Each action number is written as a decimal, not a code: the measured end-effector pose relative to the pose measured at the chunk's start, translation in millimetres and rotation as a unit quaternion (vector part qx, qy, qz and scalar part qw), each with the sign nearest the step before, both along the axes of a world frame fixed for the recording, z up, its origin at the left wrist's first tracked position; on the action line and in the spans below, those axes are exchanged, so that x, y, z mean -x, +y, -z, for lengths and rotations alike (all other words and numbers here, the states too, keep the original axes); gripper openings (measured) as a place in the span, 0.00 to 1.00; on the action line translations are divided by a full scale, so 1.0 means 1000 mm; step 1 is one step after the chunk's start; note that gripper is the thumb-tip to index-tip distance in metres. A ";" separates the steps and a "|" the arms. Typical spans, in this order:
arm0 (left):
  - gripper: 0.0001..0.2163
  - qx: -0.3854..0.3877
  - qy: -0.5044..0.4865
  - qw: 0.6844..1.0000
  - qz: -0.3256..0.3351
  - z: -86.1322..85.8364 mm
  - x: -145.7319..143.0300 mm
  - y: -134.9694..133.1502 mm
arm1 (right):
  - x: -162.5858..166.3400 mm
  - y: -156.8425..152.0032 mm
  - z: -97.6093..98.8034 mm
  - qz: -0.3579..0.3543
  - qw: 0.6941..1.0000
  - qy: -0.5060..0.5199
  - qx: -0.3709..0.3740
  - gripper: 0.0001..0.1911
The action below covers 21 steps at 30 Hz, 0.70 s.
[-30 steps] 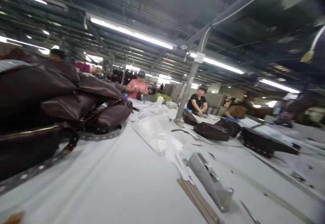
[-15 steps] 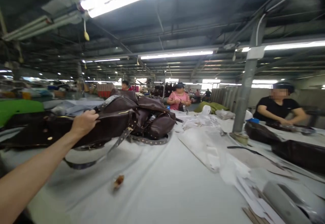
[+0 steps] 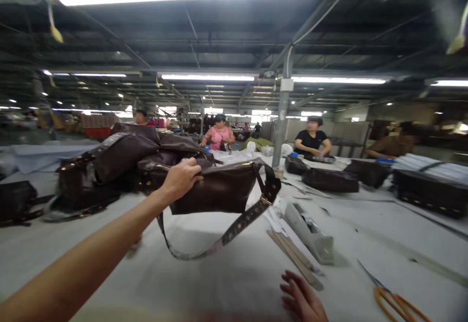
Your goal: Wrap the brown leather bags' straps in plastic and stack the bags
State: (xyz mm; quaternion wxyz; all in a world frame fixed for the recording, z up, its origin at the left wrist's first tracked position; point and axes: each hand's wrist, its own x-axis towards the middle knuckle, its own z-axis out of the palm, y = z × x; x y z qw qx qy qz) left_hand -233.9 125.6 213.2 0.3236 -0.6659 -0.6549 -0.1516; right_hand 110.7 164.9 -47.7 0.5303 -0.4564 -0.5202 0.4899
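My left hand [image 3: 181,178] is closed on the top edge of a dark brown leather bag [image 3: 219,188] and holds it above the white table [image 3: 226,288]. The bag's studded strap [image 3: 219,239] hangs in a loop below it. Behind it lies a pile of similar brown bags [image 3: 117,166]. My right hand [image 3: 302,300] rests near the bottom edge on the table, fingers stretched out flat, holding nothing.
A grey tool [image 3: 309,234], flat strips [image 3: 292,258] and orange-handled scissors [image 3: 397,302] lie to the right. More brown bags [image 3: 329,179] sit further along. A grey post [image 3: 281,122] stands mid-table. Several seated people work at the far end, among them one in pink [image 3: 218,136] and one in black [image 3: 311,141].
My left hand has lifted one bag off the pile and carried it rightward over the table. My right hand has come into view at the bottom. The camera has swung right.
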 end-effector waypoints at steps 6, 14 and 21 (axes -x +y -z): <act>0.02 0.113 -0.059 0.986 0.105 0.135 -0.051 0.035 | -0.039 -0.002 -0.009 -0.020 0.987 0.122 0.107 0.54; 0.11 0.074 -0.122 0.981 0.134 0.143 -0.049 0.022 | -0.044 0.007 -0.050 0.071 0.986 -0.133 -0.067 0.44; 0.20 -0.095 -0.245 0.964 0.041 0.170 -0.006 0.007 | -0.035 0.012 -0.045 0.106 0.922 -0.267 -0.259 0.33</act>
